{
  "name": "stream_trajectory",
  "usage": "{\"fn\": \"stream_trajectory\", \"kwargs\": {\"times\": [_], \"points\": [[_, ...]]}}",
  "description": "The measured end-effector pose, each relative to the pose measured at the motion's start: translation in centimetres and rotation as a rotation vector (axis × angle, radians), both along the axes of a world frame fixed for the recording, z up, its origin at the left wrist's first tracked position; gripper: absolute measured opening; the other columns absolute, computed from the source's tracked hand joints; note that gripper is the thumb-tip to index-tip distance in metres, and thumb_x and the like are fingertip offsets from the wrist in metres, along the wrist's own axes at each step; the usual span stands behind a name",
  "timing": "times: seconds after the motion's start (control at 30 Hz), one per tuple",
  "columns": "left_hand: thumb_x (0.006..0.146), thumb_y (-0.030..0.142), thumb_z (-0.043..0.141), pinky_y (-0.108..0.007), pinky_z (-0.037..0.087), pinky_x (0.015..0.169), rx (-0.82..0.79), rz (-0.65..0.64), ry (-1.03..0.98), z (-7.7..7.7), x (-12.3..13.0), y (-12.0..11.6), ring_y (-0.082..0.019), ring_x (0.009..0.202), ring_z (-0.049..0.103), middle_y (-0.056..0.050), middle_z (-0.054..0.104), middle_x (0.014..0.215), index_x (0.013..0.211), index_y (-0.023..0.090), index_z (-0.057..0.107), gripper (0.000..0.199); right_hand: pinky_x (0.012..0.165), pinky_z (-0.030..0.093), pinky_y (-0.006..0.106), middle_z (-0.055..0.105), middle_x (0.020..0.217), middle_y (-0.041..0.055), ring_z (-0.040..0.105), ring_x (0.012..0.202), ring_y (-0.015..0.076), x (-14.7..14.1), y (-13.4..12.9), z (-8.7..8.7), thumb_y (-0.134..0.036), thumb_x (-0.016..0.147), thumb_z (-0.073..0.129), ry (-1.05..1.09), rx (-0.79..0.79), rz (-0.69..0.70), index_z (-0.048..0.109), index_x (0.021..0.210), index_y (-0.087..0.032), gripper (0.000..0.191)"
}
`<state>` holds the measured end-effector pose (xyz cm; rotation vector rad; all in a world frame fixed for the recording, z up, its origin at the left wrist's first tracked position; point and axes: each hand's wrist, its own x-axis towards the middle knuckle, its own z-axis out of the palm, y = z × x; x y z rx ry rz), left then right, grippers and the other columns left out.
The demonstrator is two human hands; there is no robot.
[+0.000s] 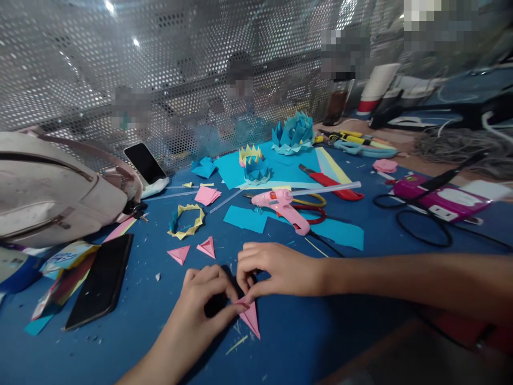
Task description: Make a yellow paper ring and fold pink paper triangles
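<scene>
A pink folded paper triangle (pixel 250 320) lies over the blue tabletop near the front, its tip pointing toward me. My left hand (pixel 206 299) pinches its upper left edge between thumb and fingers. From the right, my right hand (pixel 268 270) grips the top of the same paper, and the fingertips hide part of it. Just beyond are two small pink folded triangles, one on the left (pixel 179 254) and another (pixel 207 247) beside it. A ring of yellow and blue folded paper (pixel 188 223) stands farther back.
A pink glue gun (pixel 282 206) with a clear stick lies behind my right hand, near scissors (pixel 312 207) and a red-handled cutter (pixel 332 184). Blue paper flowers (pixel 294 133) stand at the back. At left are a black phone (pixel 102 280) and a pale bag (pixel 52 187).
</scene>
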<state>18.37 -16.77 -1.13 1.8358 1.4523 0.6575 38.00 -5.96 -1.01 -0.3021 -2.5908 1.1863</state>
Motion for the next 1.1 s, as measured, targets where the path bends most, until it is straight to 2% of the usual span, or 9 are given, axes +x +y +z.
{"fn": "stream_trajectory", "kwargs": {"times": [0.13,0.27,0.4,0.57,0.7,0.83,0.97,1.1], "points": [[0.093,0.047,0.061,-0.030,0.034,0.074,-0.020,0.063,-0.094,0.3,0.1,0.2,-0.018,0.076,0.052,0.001,0.057,0.073,0.066,0.020,0.060,0.038,0.064,0.038,0.022,0.062,0.079,-0.0032,0.053,0.072,0.0105,0.0,-0.2,0.3,-0.030,0.085,0.076,0.021,-0.237,-0.081,0.065,0.082,-0.016,0.017],[0.091,0.048,0.063,-0.027,0.034,0.067,-0.017,0.099,-0.130,0.8,0.3,0.2,-0.015,0.071,0.048,0.001,0.050,0.071,0.062,0.020,0.058,0.041,0.060,0.034,0.021,0.055,0.069,-0.0052,0.048,0.066,0.0084,-0.1,-0.5,0.3,-0.026,0.087,0.074,0.095,-0.293,-0.048,0.063,0.071,-0.015,0.022],[0.093,0.042,0.061,-0.027,0.036,0.073,-0.010,0.068,-0.119,1.2,0.5,0.0,-0.016,0.077,0.053,0.001,0.058,0.075,0.066,0.020,0.059,0.035,0.057,0.031,0.020,0.049,0.067,-0.0057,0.043,0.062,0.0074,-0.3,-0.7,0.0,-0.025,0.087,0.073,0.145,-0.295,-0.024,0.059,0.065,-0.014,0.028],[0.091,0.044,0.062,-0.026,0.039,0.070,-0.021,0.083,-0.117,1.0,0.2,0.1,-0.016,0.072,0.056,0.000,0.065,0.071,0.072,0.021,0.067,0.031,0.055,0.031,0.021,0.055,0.067,-0.0043,0.045,0.060,0.0077,-0.4,-1.0,0.1,-0.040,0.090,0.069,0.112,-0.327,-0.091,0.062,0.072,-0.014,0.032],[0.093,0.044,0.060,-0.025,0.042,0.069,0.004,0.153,-0.149,0.9,-0.7,0.3,-0.015,0.072,0.059,0.000,0.067,0.074,0.075,0.020,0.067,0.032,0.056,0.035,0.021,0.058,0.064,-0.0024,0.048,0.058,0.0084,-0.3,-0.8,0.4,-0.049,0.090,0.066,0.075,-0.480,-0.070,0.064,0.074,-0.014,0.039],[0.094,0.043,0.060,-0.024,0.044,0.070,0.056,0.217,-0.176,0.8,-1.3,0.3,-0.015,0.072,0.060,0.000,0.068,0.075,0.077,0.020,0.068,0.029,0.063,0.044,0.023,0.063,0.068,0.0009,0.055,0.064,0.0107,-0.3,-0.6,0.6,-0.052,0.090,0.064,0.065,-0.635,-0.051,0.069,0.077,-0.013,0.041],[0.093,0.041,0.062,-0.023,0.045,0.070,0.107,0.270,-0.194,0.7,-1.4,0.1,-0.014,0.071,0.058,0.000,0.066,0.072,0.075,0.020,0.066,0.028,0.060,0.043,0.021,0.064,0.066,-0.0001,0.057,0.061,0.0105,-0.4,-0.8,0.4,-0.047,0.082,0.075,0.053,-0.633,-0.092,0.072,0.082,-0.013,0.033],[0.092,0.039,0.064,-0.022,0.047,0.068,0.087,0.246,-0.213,0.9,-1.3,0.2,-0.014,0.069,0.061,0.000,0.067,0.070,0.073,0.019,0.066,0.027,0.053,0.037,0.019,0.064,0.064,-0.0009,0.053,0.057,0.0088,-0.4,-0.9,0.2,-0.041,0.080,0.077,0.091,-0.547,-0.205,0.072,0.081,-0.014,0.028]]}}
